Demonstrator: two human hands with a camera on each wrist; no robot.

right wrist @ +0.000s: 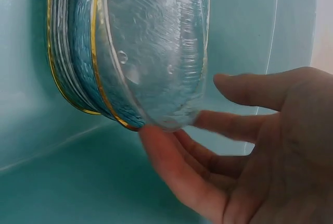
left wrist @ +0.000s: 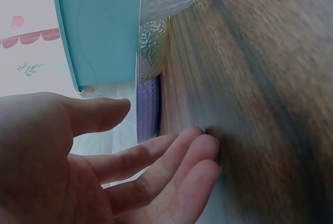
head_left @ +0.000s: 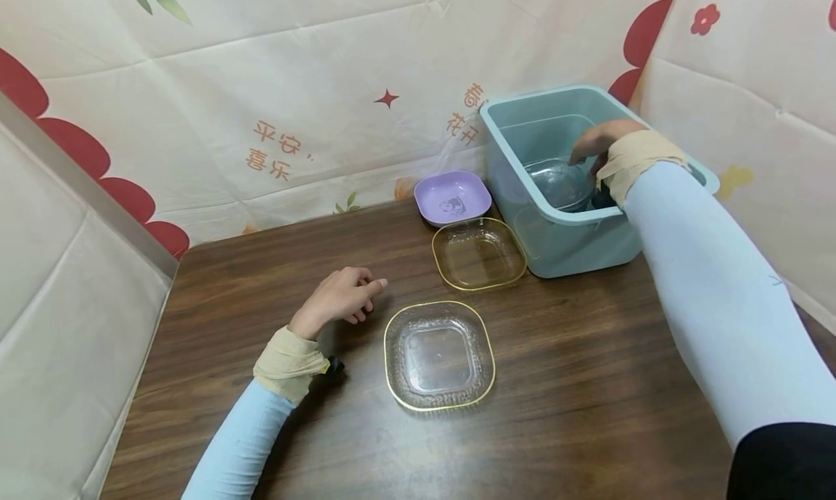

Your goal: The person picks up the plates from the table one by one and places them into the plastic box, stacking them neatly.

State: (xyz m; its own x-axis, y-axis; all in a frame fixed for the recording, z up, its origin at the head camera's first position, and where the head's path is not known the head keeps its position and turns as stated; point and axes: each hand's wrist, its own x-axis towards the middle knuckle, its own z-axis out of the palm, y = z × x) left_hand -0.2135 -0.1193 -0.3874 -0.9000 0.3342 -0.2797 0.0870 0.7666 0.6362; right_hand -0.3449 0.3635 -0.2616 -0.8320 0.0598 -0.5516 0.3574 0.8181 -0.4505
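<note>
Brown tbl [head_left: 575, 384] under L hand's fingers. Blue bin [head_left: 564, 252] on it, walls round R fingers. Clear gold-rimmed containers [right wrist: 156, 41] nested in bin, right at R fingertips. Step looks like R hand [right wrist: 286, 146] reaching for the outermost one: fingers spread, tips at its edge, thumb off it, no grip closed afaict. Next move prob. calls for thumb + fingers on one rim only, then lift straight out; nested rims could bring 2 at once, bin wall in the way of any sideways pull. L hand [head_left: 339, 297] idle, fingers loosely bent, nothing held. Clear plate [head_left: 440, 358] just right of L fingertips; amber plate [head_left: 480, 253] betw. L fingers & bin; purple dish [head_left: 451, 191] just past amber, farther from L fingers.
</note>
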